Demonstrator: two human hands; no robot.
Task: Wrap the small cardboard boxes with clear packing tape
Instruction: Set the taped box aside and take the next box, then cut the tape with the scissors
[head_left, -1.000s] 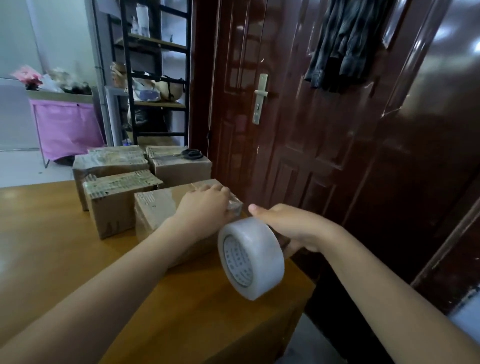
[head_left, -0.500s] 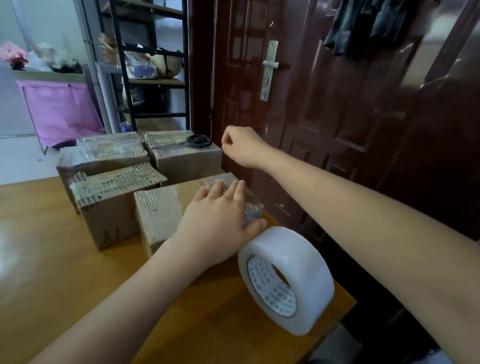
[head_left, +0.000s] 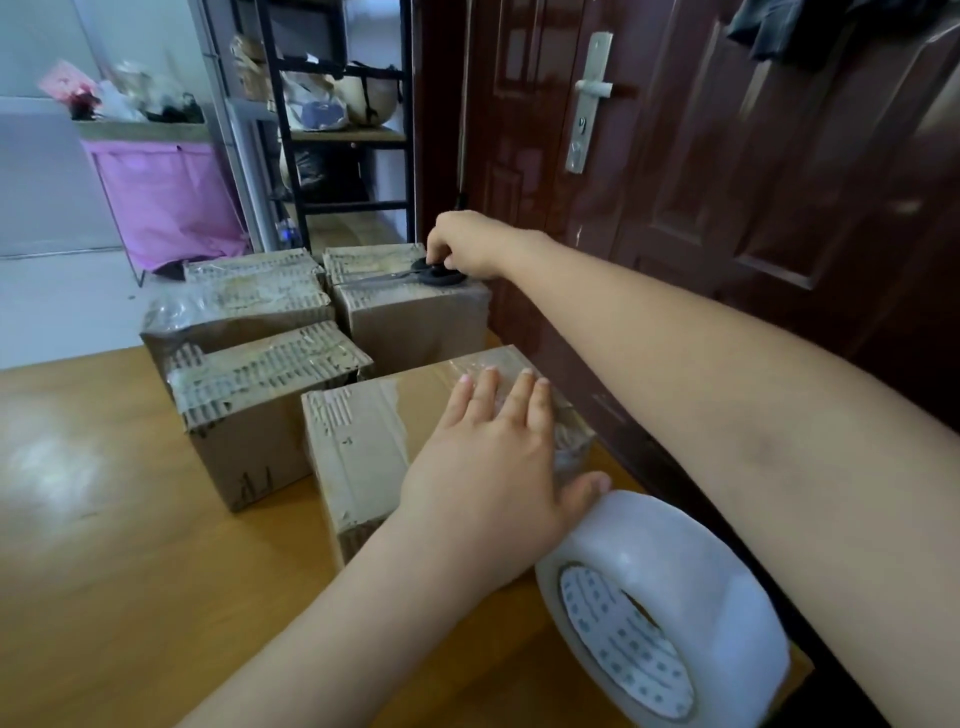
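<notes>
Several small cardboard boxes stand on the wooden table (head_left: 104, 571). The nearest box (head_left: 358, 447) has clear tape across its top. My left hand (head_left: 488, 467) lies flat on that tape with straight fingers, thumb against the box's right side. A big roll of clear packing tape (head_left: 675, 597) stands on the table's right edge, just right of the box. My right hand (head_left: 462, 244) reaches over to the far right box (head_left: 415, 322) and curls its fingers on the black handles of the scissors (head_left: 436, 274) lying on top of it.
Two more taped boxes (head_left: 249, 405) (head_left: 234, 306) sit to the left of these. A dark red door (head_left: 675, 182) rises close along the table's right edge. A black shelf rack (head_left: 332, 135) and a pink-draped stand (head_left: 166, 197) are behind the table.
My right hand let go of the tape roll, rose and reached forward to the scissors on the far box. The roll now stands on the table. My left hand stayed on the box.
</notes>
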